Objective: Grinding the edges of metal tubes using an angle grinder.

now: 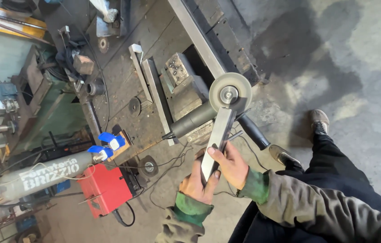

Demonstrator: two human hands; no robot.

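Note:
A flat steel bar (pixel 219 135) is held in both of my hands and points up and away from me. My left hand (pixel 198 182) grips its lower end from below. My right hand (pixel 232 163) clasps the bar from the right, just above the left hand. The bar's far end lies against or just over an angle grinder (pixel 195 120), which rests at the workbench edge with its grey disc (pixel 229 92) facing up. The grinder's black side handle (pixel 254 133) sticks out to the right.
The metal workbench (pixel 123 67) carries steel bars (pixel 156 96), a perforated block (pixel 178 69) and a loose disc (pixel 134 106). Below it stand a red welding machine (pixel 107 189), a grey gas cylinder (pixel 42 173) and blue clamps (pixel 108 146). My shoes (pixel 320 121) stand on concrete floor.

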